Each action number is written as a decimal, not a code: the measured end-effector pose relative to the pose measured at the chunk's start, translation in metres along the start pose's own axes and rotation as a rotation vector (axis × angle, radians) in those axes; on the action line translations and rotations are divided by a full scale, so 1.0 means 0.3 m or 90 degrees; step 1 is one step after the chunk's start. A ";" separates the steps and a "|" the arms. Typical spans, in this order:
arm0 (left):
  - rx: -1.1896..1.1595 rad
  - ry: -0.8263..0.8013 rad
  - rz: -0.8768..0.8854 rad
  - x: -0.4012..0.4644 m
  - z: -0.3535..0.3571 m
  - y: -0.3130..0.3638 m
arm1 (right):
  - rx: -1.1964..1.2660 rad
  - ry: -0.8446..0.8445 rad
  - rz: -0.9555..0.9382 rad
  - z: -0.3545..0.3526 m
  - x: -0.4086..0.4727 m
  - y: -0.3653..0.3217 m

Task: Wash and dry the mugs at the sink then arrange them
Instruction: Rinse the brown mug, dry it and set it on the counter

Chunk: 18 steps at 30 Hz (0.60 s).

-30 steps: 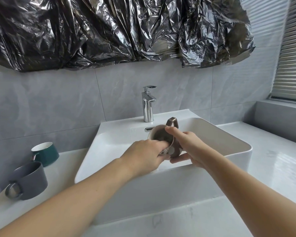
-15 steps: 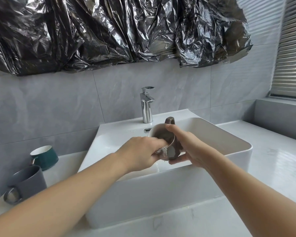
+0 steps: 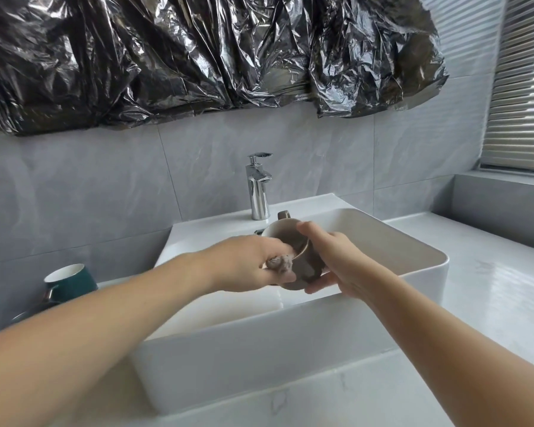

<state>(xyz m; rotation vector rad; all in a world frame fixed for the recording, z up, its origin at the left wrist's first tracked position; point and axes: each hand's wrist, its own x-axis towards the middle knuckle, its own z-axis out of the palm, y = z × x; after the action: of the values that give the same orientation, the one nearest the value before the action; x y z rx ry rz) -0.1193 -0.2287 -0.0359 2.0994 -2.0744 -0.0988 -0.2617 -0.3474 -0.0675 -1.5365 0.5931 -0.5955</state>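
No brand, label or writing can be read anywhere in this view from a head-worn camera. At the centre of the frame, two bare arms reach from the lower corners toward a brown mug [image 3: 302, 266] held above the basin of a white rectangular sink [image 3: 290, 343]. The mug is tilted, its pale-lined mouth facing up and left, its handle pointing away toward the tap. The right hand [image 3: 336, 260] wraps around the mug's right side, with the thumb lying along the upper rim and the fingers curled beneath the base. The left hand [image 3: 244, 263] is closed around a small greyish wad, a cloth or sponge [image 3: 279, 263], which it presses at the mug's rim; the wad is blurred, so its material cannot be told. A chrome tap [image 3: 258, 188] stands upright just behind the mug, at the back edge of the sink. At the left edge of the frame, well apart from the hands, a dark green mug [image 3: 68, 282] with a white interior sits on the pale counter [image 3: 490, 288], and just below it part of a grey mug [image 3: 31, 314] shows, mostly hidden behind the left forearm. The counter is white and glossy and runs around the sink. The wall behind is tiled in large grey marbled slabs. Crumpled black plastic sheeting [image 3: 198, 57] hangs across the upper part of the frame. Slatted window blinds [image 3: 524, 81] fill the upper right.
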 end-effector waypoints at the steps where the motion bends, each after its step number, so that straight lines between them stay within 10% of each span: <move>1: 0.047 0.003 -0.002 0.000 -0.002 -0.007 | -0.003 -0.012 0.005 0.000 -0.001 0.000; 8: -0.205 0.219 -0.115 0.037 0.116 0.072 | 0.015 -0.093 0.061 -0.004 -0.007 -0.005; 14: -0.259 0.107 -0.059 0.013 0.089 0.051 | -0.012 -0.030 0.018 -0.004 -0.002 -0.009; 18: -0.008 0.049 -0.010 0.004 0.037 -0.021 | 0.004 -0.052 0.032 -0.002 -0.006 -0.007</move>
<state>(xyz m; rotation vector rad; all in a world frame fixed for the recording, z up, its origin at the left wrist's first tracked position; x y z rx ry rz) -0.1150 -0.2307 -0.0478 2.0787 -2.0085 -0.0321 -0.2636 -0.3465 -0.0653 -1.5282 0.5648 -0.4943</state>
